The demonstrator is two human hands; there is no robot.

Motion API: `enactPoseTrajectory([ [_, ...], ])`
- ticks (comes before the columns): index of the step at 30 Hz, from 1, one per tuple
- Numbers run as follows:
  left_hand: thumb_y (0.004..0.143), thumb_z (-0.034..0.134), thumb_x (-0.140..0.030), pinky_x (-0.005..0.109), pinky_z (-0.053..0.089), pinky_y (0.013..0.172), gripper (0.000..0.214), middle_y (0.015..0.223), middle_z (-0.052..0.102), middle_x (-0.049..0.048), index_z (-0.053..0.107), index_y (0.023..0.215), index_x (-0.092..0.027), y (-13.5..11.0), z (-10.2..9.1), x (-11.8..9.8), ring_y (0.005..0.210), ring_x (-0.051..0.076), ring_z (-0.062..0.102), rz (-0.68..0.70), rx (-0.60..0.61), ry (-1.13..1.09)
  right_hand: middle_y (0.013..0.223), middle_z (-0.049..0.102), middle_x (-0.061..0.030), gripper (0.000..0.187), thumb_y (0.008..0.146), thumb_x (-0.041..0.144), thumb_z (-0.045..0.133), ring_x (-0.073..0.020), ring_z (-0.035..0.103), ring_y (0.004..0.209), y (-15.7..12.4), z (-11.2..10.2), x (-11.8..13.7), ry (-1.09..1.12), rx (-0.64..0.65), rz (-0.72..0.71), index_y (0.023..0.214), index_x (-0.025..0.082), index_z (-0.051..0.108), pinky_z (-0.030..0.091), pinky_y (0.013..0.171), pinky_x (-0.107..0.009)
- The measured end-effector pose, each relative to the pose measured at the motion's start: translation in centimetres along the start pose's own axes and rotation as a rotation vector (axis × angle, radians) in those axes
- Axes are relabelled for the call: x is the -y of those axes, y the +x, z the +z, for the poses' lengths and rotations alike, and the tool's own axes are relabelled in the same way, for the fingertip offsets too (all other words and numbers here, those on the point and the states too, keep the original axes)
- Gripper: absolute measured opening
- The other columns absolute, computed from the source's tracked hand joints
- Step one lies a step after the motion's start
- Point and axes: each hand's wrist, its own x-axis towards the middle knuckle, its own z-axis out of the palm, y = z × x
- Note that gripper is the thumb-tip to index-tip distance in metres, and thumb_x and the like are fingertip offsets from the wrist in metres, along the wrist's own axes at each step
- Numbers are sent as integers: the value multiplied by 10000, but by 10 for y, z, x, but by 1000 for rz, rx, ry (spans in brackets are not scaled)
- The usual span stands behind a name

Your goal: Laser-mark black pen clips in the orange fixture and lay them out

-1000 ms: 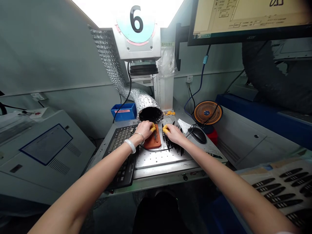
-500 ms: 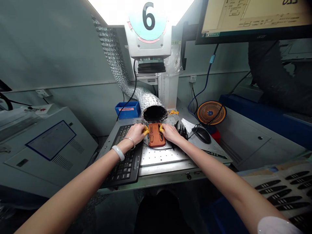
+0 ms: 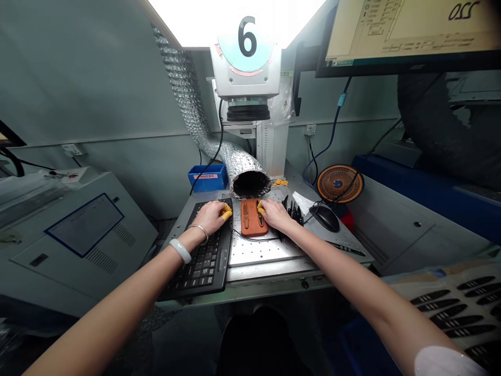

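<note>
An orange fixture block (image 3: pixel 254 230) with two long recesses lies on the perforated metal plate (image 3: pixel 250 253). A slim black elongated piece (image 3: pixel 260 216) is in its right recess; the left recess shows orange-brown. My right hand (image 3: pixel 274 214) is at the block's right edge, yellow-covered fingertips pinched at the black piece. My left hand (image 3: pixel 211 216) is closed over the right side of the black keyboard (image 3: pixel 201 266), apart from the block. Yellow covers its fingertips too, and whatever is between them is hidden. A thin cable (image 3: pixel 254 239) runs along the block's front.
Behind the block opens a foil duct (image 3: pixel 250 171), with a blue bin (image 3: pixel 207 180) to its left. A machine head marked 6 (image 3: pixel 246 78) hangs above. Several black pieces (image 3: pixel 294 211), a mouse (image 3: pixel 324 217) and an orange fan (image 3: pixel 340 183) stand right.
My left hand has moved left, from the block's left edge to over the keyboard. My right hand stays at the block's right edge. The camera view has shifted slightly.
</note>
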Motion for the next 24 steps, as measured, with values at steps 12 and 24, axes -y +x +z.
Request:
enactPoseTrajectory([
  [12, 854, 381, -231, 266, 394, 689, 164, 934, 625, 52, 509, 950, -198, -3, 0, 40, 819, 183, 571, -108, -11, 2, 1032, 525, -73, 240, 921, 290, 425, -214, 505, 979, -14, -13, 5, 61, -10, 8, 1112, 212, 546, 352, 796, -313],
  [24, 891, 373, -222, 312, 368, 736, 136, 894, 617, 64, 504, 909, -186, 3, -6, 11, 840, 204, 559, 23, -14, 85, 1016, 584, -69, 216, 907, 186, 428, -180, 528, 928, -49, -39, -13, 221, -179, 0, 1063, 170, 576, 365, 770, -261],
])
